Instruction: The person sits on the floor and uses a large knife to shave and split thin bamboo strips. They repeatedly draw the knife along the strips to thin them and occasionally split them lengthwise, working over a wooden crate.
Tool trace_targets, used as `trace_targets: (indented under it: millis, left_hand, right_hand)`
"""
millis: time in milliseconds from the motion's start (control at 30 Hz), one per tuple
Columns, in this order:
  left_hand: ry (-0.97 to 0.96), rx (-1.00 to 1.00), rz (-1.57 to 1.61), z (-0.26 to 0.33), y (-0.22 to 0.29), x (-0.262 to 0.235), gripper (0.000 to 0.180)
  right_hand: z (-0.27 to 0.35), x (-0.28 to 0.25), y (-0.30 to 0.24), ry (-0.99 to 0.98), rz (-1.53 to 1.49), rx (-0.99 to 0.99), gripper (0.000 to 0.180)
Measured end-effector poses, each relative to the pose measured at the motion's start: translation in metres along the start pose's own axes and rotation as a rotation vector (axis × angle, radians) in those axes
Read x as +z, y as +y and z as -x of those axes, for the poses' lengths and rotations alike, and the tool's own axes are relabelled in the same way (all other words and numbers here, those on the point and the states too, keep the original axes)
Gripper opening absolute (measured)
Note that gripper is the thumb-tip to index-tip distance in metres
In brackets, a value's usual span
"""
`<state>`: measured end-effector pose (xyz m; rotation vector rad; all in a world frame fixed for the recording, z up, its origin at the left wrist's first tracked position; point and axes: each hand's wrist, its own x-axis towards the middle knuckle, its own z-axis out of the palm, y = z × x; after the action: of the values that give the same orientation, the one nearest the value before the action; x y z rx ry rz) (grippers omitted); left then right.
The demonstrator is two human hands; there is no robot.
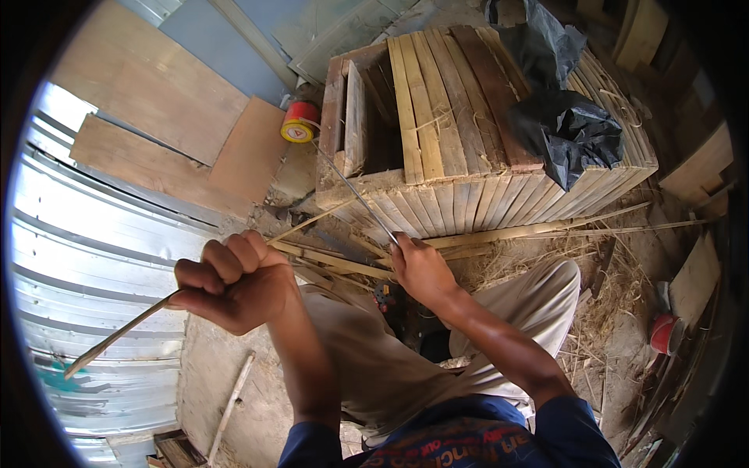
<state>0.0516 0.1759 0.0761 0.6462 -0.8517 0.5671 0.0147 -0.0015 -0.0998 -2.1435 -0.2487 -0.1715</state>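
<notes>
My left hand (234, 285) is closed in a fist around a thin wooden strip (117, 342). One end sticks out down to the left. The other end runs up and right toward the slatted box. My right hand (421, 269) is closed on the lower end of a long, thin metal tool (355, 193), like a narrow blade or rod; its grip is hidden by my fingers. The tool slants up and left past the box's near corner. The strip's far end meets or crosses it there; whether they touch, I cannot tell.
Ahead stands a wooden slatted box (449, 101) with a gap at its left; a black plastic bag (573, 136) lies on it. Beside it is a red and yellow tin (299, 122). Corrugated metal sheeting (101, 288) lines the left. Shavings (577, 312) and a red tin (665, 334) lie right.
</notes>
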Motion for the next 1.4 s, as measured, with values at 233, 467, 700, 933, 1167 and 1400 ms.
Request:
trace_targets:
  millis: [233,467,700,933,1167,1400]
  left_hand:
    - [-0.012,0.058,-0.080,-0.019,-0.008,-0.008,0.050]
    - [-0.012,-0.027,-0.133,-0.021,-0.007,-0.006,0.052]
    - [-0.144,-0.062,-0.026,-0.023,-0.007,-0.013,0.048]
    - [0.106,0.024,-0.369,-0.039,-0.017,-0.011,0.041]
    - [0.061,-0.049,-0.301,-0.039,-0.020,-0.014,0.038]
    - [0.195,0.010,-0.165,-0.027,-0.030,0.001,0.038]
  right_hand:
    - [-0.002,0.002,0.006,0.050,0.039,0.073,0.019]
    - [0.007,-0.001,0.003,0.025,0.085,0.118,0.021]
    - [-0.003,-0.009,0.006,-0.040,0.117,0.129,0.020]
    - [0.011,-0.007,0.005,0.077,-0.224,0.098,0.024]
    - [0.003,-0.013,-0.021,0.139,-0.286,0.071,0.027]
    - [-0.004,-0.029,-0.116,-0.011,-0.364,-0.157,0.025]
